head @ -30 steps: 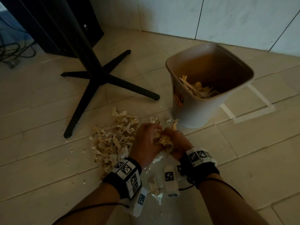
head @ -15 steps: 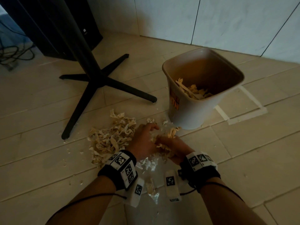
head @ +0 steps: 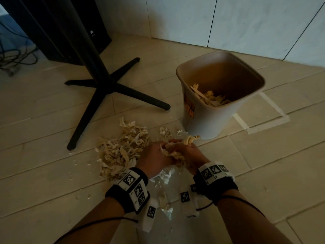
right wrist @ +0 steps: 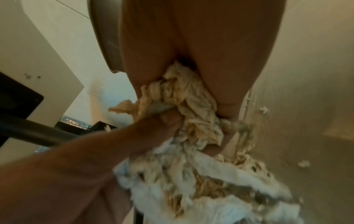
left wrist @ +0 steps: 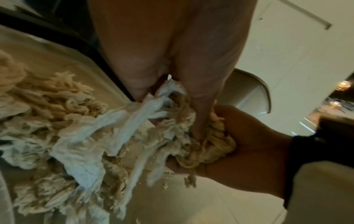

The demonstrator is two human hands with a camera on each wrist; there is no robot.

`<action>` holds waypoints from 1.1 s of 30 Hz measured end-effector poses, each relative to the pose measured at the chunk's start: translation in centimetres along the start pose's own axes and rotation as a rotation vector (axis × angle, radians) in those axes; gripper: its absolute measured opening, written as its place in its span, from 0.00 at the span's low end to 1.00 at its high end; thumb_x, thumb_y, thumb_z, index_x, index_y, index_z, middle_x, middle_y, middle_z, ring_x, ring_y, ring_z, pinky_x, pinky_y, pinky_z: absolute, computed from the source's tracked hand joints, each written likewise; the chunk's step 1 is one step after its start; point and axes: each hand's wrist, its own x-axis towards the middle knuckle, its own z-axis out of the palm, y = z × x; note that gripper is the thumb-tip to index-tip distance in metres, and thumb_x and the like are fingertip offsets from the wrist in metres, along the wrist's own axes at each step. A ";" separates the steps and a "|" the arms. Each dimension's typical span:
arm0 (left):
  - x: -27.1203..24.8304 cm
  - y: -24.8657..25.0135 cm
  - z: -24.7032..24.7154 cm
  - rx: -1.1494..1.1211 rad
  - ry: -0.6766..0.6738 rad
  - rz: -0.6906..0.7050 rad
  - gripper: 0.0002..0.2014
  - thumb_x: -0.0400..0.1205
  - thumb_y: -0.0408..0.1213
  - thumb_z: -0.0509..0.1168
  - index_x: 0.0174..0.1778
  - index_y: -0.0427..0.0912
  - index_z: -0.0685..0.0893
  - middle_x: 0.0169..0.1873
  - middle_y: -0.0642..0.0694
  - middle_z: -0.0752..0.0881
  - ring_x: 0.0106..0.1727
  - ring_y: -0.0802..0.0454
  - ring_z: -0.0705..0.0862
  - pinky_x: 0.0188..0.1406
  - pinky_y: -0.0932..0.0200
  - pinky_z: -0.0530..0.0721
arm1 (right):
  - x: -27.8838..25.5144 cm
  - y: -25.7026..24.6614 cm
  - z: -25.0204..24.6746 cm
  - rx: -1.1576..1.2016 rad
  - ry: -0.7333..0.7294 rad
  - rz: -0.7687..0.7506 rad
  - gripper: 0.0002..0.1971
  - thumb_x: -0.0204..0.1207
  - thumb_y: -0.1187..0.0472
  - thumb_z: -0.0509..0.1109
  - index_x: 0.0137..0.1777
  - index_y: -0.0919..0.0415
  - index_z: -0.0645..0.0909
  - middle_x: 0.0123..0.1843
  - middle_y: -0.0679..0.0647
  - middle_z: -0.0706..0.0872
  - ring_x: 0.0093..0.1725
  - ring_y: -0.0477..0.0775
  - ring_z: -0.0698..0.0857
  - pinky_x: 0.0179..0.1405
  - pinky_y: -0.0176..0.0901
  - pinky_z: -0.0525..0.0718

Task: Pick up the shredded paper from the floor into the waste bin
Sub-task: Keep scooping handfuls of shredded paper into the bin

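A heap of pale shredded paper lies on the tiled floor left of my hands. My left hand and right hand press together around a clump of shredded paper, fingers curled into it, just above the floor. The left wrist view shows the clump squeezed between both palms, with strips trailing down. In the right wrist view the clump fills the right hand. The beige waste bin stands just beyond my hands, with shreds inside.
A black cross-shaped table base stands on the floor at the left, one foot reaching toward the bin. Small scraps lie between heap and bin. A clear plastic sheet lies under my wrists. White tape lines mark the floor right of the bin.
Both hands have gathered the clump tighter and lifted it slightly off the floor, closer to the bin. The heap on the left has not moved.
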 end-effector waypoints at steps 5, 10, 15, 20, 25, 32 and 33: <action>0.5 0.7 0.1 0.224 0.048 0.058 0.19 0.67 0.41 0.80 0.53 0.44 0.87 0.48 0.48 0.90 0.48 0.50 0.88 0.50 0.53 0.87 | -0.6 0.9 0.1 -0.007 -0.039 0.010 0.31 0.62 0.53 0.83 0.62 0.70 0.84 0.55 0.71 0.90 0.50 0.70 0.91 0.47 0.62 0.90; 0.5 0.6 -0.1 0.192 -0.075 0.053 0.19 0.70 0.32 0.76 0.56 0.45 0.84 0.48 0.49 0.90 0.50 0.51 0.88 0.50 0.54 0.87 | -1.0 1.9 0.4 -0.166 0.022 0.016 0.35 0.54 0.48 0.86 0.60 0.65 0.87 0.53 0.69 0.91 0.53 0.70 0.91 0.56 0.69 0.88; -0.3 0.5 -0.2 -0.112 -0.130 0.056 0.32 0.71 0.37 0.80 0.69 0.56 0.77 0.62 0.55 0.85 0.60 0.60 0.85 0.59 0.57 0.86 | -0.9 0.9 0.0 -0.047 0.189 -0.048 0.06 0.75 0.72 0.72 0.49 0.73 0.87 0.43 0.69 0.91 0.37 0.62 0.91 0.36 0.54 0.92; -1.2 -0.1 -0.6 -0.240 -0.021 -0.024 0.18 0.76 0.32 0.75 0.58 0.55 0.85 0.55 0.47 0.87 0.54 0.46 0.88 0.53 0.51 0.89 | -1.0 0.0 -0.4 0.114 0.223 -0.112 0.05 0.76 0.75 0.70 0.43 0.68 0.86 0.39 0.65 0.89 0.37 0.63 0.88 0.43 0.59 0.88; -1.6 0.5 0.4 -0.318 0.141 -0.020 0.07 0.74 0.25 0.74 0.41 0.43 0.91 0.39 0.44 0.92 0.44 0.47 0.91 0.51 0.48 0.89 | -1.8 -0.3 0.5 0.065 0.153 -0.063 0.09 0.78 0.74 0.64 0.39 0.67 0.82 0.29 0.59 0.85 0.24 0.53 0.86 0.21 0.40 0.82; -1.0 1.2 -0.6 -0.195 0.244 0.059 0.07 0.72 0.30 0.77 0.39 0.43 0.87 0.38 0.50 0.90 0.41 0.58 0.88 0.43 0.64 0.86 | -4.1 -1.0 0.6 0.138 -0.290 0.036 0.14 0.85 0.58 0.63 0.61 0.65 0.85 0.55 0.63 0.90 0.48 0.56 0.91 0.41 0.47 0.89; -0.7 0.9 -0.8 -0.173 0.241 0.032 0.07 0.72 0.32 0.77 0.40 0.43 0.86 0.38 0.49 0.89 0.41 0.57 0.87 0.41 0.65 0.86 | -4.2 -0.8 0.7 0.164 -0.275 0.034 0.16 0.82 0.61 0.67 0.64 0.71 0.83 0.59 0.69 0.88 0.51 0.61 0.90 0.44 0.49 0.90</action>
